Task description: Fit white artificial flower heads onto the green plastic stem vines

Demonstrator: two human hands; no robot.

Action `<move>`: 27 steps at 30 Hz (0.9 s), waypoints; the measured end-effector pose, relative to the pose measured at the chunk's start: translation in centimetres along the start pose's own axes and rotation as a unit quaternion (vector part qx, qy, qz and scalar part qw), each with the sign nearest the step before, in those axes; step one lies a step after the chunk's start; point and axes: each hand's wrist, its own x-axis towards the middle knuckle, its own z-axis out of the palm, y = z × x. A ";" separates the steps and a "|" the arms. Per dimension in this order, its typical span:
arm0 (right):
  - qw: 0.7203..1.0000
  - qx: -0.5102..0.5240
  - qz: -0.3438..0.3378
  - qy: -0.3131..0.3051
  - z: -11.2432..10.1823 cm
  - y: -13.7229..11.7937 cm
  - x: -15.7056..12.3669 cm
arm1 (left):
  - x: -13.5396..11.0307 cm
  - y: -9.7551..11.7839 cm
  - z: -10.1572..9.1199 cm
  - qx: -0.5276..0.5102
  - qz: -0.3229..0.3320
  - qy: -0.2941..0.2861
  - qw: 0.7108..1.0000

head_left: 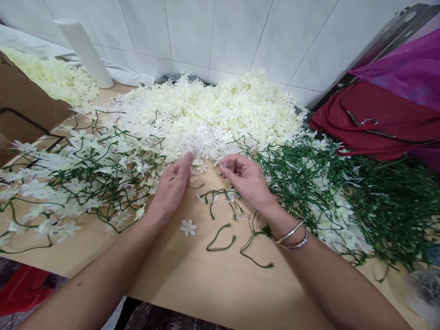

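My left hand (pixel 174 183) is closed, its thumb against the curled fingers. A thin green stem (pixel 197 186) shows beside its fingertips; whether they grip it I cannot tell. In a pinch, my right hand (pixel 245 176) holds a small white stamen piece (pixel 223 164) with fine spread threads. Below the hands lie several short green stems with white stamens (pixel 220 197). A single white flower (pixel 188 228) lies flat nearer the table's front, beside a bent green stem (pixel 221 243). Behind both hands rises a big heap of white and cream artificial flower petals (pixel 220 105).
Assembled white flowers on green stems (pixel 103 169) are piled at left, and loose green stems (pixel 388 206) at right. A red bag (pixel 381 119) sits at the back right. A cardboard box (pixel 30 101) and a white roll (pixel 84 52) stand at left. Tiled wall (pixel 189 32) closes the back.
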 end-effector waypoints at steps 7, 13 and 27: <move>0.999 -0.016 -0.005 0.049 -0.4 0.6 0.5 | 0.0 0.0 0.4 0.221 0.163 -0.033 0.961; 0.999 -0.026 -0.013 0.042 -0.2 0.7 0.4 | 2.5 -2.5 0.5 0.351 0.224 -0.009 0.909; 0.996 0.083 0.003 0.039 0.6 -1.4 -0.4 | 0.9 -0.1 1.5 0.133 0.104 0.080 0.982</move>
